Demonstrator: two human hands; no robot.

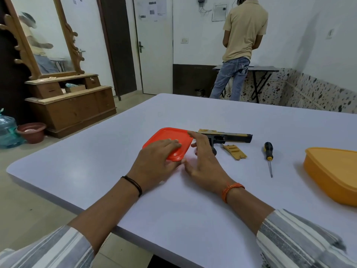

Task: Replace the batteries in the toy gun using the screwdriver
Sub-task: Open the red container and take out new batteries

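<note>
A black and tan toy gun (229,136) lies on its side on the white table (173,200). Its tan battery cover (234,151) lies loose just in front of it. A screwdriver (269,155) with a black and yellow handle rests to the right, tip toward me. An orange-red square lid (170,141) is left of the gun. My left hand (156,159) lies on top of the lid with its fingers flat and its thumb at the near edge. My right hand (202,157) touches the lid's right edge with relaxed fingers, hiding part of the gun's grip.
A yellow plastic container (334,175) sits at the table's right edge. A person (239,47) stands at a folding table by the far wall. A wooden dresser with a mirror (63,101) stands at the left, beside a water jug (7,132) and a brown pot.
</note>
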